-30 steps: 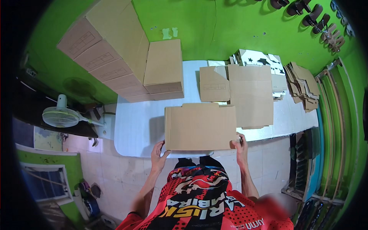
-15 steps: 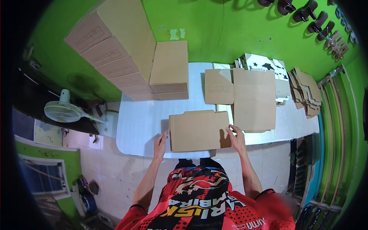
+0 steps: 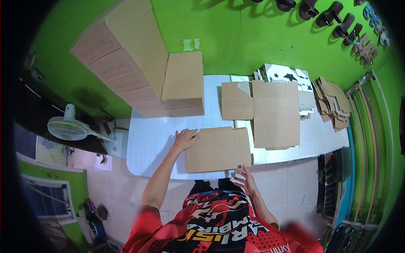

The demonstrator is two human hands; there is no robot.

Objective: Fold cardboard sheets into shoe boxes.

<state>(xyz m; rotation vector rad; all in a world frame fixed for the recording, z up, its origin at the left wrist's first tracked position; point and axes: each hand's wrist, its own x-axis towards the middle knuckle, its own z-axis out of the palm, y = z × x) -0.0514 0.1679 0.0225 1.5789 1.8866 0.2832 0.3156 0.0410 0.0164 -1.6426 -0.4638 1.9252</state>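
Cardboard blank (image 3: 218, 149), flat and unfolded, lies at the centre of the frame on the near edge of the white desk (image 3: 152, 145), its lower right corner reaching the desk's rim. Bigger things ring it: a tall stack of closed cartons (image 3: 122, 59) fills the upper left, a single carton (image 3: 183, 84) leans beside it, and a pile of larger flat sheets (image 3: 276, 114) sits just right of the blank. To work the blank well, the sheet is best pinned flat at one end while the other edge is lifted squarely, so the crease folds along its score rather than buckling. Left hand (image 3: 185, 138) reaches forward, arm extended, fingers spread and palm pressed on the blank's upper left corner, gripping nothing. Right hand (image 3: 244, 177) sits low by the lower right corner, fingers curled; it seems to pinch a small flap, though the view is too small to be sure.
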